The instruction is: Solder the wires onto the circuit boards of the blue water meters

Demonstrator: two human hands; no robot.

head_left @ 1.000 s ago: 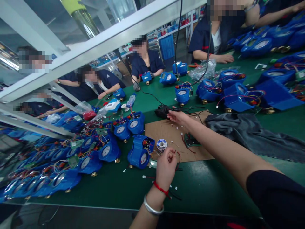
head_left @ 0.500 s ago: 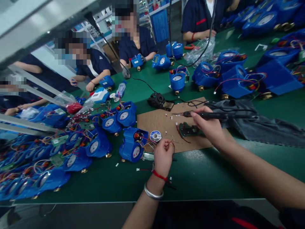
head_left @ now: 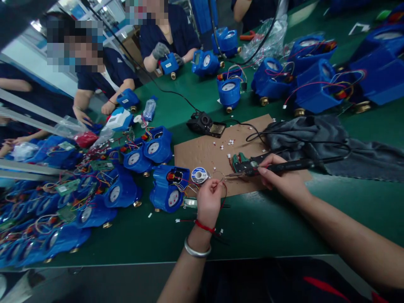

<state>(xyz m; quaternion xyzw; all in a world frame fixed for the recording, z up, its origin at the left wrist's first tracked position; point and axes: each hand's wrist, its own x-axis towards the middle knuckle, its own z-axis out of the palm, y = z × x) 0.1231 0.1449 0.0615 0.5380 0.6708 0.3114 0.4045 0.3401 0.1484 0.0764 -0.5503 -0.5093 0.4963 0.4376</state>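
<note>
Well, my left hand [head_left: 208,200] is closed, its fingertips pinching a thin wire [head_left: 221,180], and my right hand [head_left: 284,181] grips a soldering iron [head_left: 292,165], its tip pointing toward nine o'clock, near that wire; I can't tell whether they touch. From my left hand, the iron lies at two o'clock, the solder spool [head_left: 199,175] at eleven, a blue meter [head_left: 160,191] at nine, and the black stand [head_left: 203,123] at twelve, beyond the spool. Grey cloth [head_left: 328,145] lies at two o'clock from my right hand.
</note>
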